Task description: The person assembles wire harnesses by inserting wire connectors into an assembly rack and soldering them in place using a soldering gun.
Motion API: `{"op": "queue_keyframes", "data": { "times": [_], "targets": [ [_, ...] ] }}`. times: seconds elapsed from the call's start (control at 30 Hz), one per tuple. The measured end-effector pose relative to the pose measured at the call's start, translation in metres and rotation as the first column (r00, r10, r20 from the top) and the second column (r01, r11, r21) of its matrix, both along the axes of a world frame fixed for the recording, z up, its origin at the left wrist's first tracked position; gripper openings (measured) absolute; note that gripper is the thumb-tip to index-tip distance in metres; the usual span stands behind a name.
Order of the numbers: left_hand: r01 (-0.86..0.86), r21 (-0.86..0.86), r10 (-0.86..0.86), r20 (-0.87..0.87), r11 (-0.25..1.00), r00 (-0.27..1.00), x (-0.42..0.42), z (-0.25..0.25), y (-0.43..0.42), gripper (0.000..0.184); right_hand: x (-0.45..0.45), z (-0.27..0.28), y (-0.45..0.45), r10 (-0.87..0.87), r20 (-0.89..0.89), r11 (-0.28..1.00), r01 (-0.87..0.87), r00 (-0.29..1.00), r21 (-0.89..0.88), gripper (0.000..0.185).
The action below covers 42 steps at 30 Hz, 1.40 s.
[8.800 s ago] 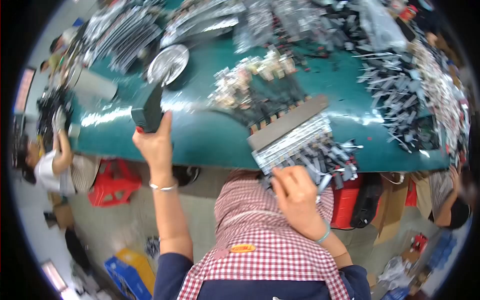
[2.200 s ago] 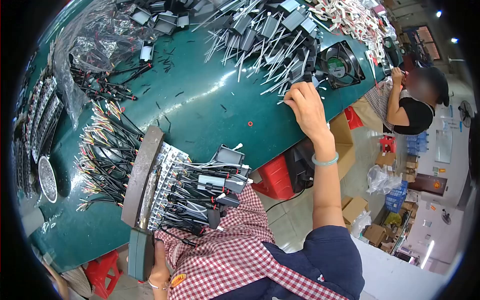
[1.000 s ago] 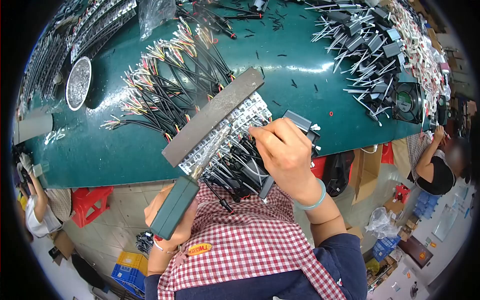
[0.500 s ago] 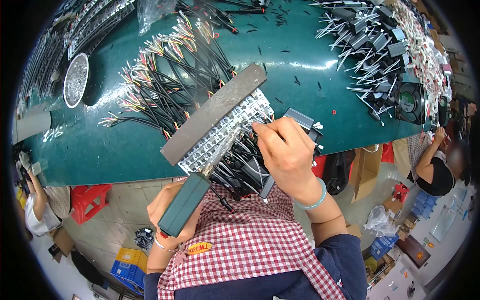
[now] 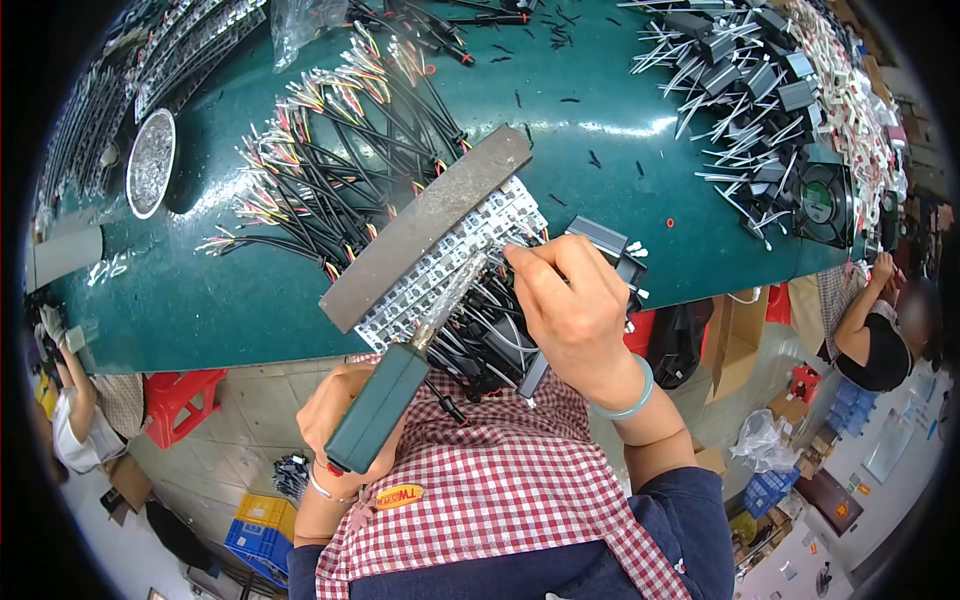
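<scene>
My left hand (image 5: 340, 415) is closed round the green handle of a soldering iron (image 5: 378, 408). The iron's metal shaft slants up and right over a panel of small white circuit boards (image 5: 500, 215), its tip close to my right fingertips. My right hand (image 5: 570, 305) pinches a thin wire at the panel's right part; the fingers partly hide it. A flat dark metal bar (image 5: 430, 230) lies along the upper side of the boards. Black cables with bare coloured ends (image 5: 320, 160) fan out beyond the bar. Dark wired parts (image 5: 490, 340) bunch at the table edge below the panel.
A round tin (image 5: 152, 163) of shiny bits stands at left, near stacked board panels (image 5: 195, 50). Black boxes with white leads (image 5: 720, 75) pile up at right beside a fan (image 5: 823, 205). Other people work at both sides; red stools (image 5: 185, 405) stand below the table.
The soldering iron and my left hand have shifted slightly right, with the handle a little more upright. My right hand stays nearly still at the boards.
</scene>
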<state>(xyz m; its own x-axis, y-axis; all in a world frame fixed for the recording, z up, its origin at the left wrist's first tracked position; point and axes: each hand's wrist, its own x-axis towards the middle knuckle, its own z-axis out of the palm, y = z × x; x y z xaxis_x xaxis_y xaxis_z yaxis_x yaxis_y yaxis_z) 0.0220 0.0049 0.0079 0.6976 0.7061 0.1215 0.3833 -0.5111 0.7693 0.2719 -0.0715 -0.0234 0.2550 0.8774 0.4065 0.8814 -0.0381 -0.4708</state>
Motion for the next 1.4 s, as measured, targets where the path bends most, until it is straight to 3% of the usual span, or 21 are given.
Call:
{"op": "queue_keyframes", "data": {
  "times": [0.33, 0.73, 0.83, 1.03, 1.4],
  "targets": [
    [-0.006, -0.033, 0.005, -0.024, 0.999, 1.000, 0.000, 0.004, -0.001, 0.025, 0.000, 0.000, 0.000, 0.003, 0.010, 1.000, -0.003, 1.000, -0.006, 0.026],
    [-0.050, 0.081, 0.048, 0.035, 0.995, 0.998, -0.004, 0.007, -0.004, 0.025, -0.001, -0.001, 0.001, 0.000, 0.008, 1.000, 0.000, 1.000, 0.006, 0.025],
    [-0.066, 0.090, 0.070, -0.041, 0.994, 0.997, -0.005, 0.010, -0.006, 0.026, -0.001, -0.001, 0.001, -0.006, 0.002, 1.000, 0.006, 1.000, 0.013, 0.024],
    [-0.065, 0.009, 0.066, -0.077, 0.998, 0.995, -0.009, 0.008, -0.006, 0.027, -0.001, 0.000, 0.006, -0.044, 0.004, 0.999, 0.044, 0.999, -0.008, 0.017],
    [-0.010, 0.014, 0.011, -0.023, 1.000, 1.000, -0.009, 0.001, -0.003, 0.028, -0.008, 0.003, 0.013, -0.100, 0.017, 0.994, 0.101, 0.995, -0.045, 0.018]
  ]
}}
